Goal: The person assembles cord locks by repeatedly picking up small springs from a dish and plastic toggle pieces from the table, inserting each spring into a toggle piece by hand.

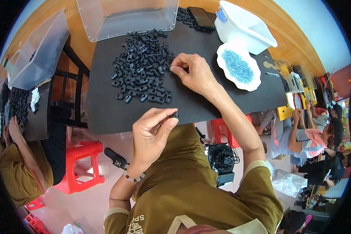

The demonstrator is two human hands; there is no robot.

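Note:
My left hand (150, 134) is closed in a pinch at the table's front edge, with a small black plastic fitting (174, 114) between thumb and fingertips. At the right edge of a heap of black plastic fittings (144, 66), my right hand (195, 74) has its thumb and forefinger together; anything in them is too small to make out. Short hollow pieces with round holes make up the heap. To the right of my right hand, a white scalloped dish (254, 82) bears a mass of tiny blue-silver metal pieces (238, 66).
Behind the heap stands a clear plastic bin (132, 33). A phone (201, 18) and a white tub (261, 43) are along the dark table's (117, 115) far side. Red stools (80, 167) flank me. People work at tables left and right.

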